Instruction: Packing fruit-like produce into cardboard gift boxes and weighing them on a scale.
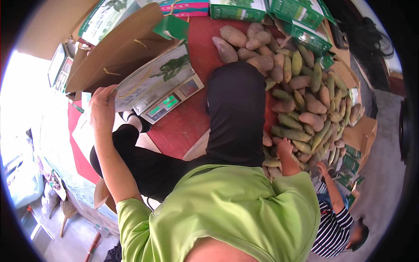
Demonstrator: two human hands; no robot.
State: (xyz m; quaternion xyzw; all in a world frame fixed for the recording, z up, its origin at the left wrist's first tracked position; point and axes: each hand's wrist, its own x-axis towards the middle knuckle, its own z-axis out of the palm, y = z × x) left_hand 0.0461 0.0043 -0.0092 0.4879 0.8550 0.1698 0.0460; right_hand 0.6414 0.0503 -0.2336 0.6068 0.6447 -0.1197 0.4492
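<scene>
My left hand [102, 105] is closed on the near left corner of an open cardboard box's printed white-and-green flap [150, 81]. The box's brown inside [115, 48] shows behind it. Against its near side is a white digital scale [174, 102] with a lit green display. Over to the right, my right hand [284, 148] reaches down to the near left edge of a heap of tubers, next to reddish-brown sweet potatoes [312, 120] and long green tubers [290, 122]. Its fingers are mostly hidden, so its grip does not show.
Green-and-white cartons [238, 12] stand along the far side. A co-worker in a striped shirt [334, 231] has a hand [322, 168] at the heap's near right, beside open cartons [362, 135]. A second scale [65, 70] is at far left. A broom [67, 209] lies lower left.
</scene>
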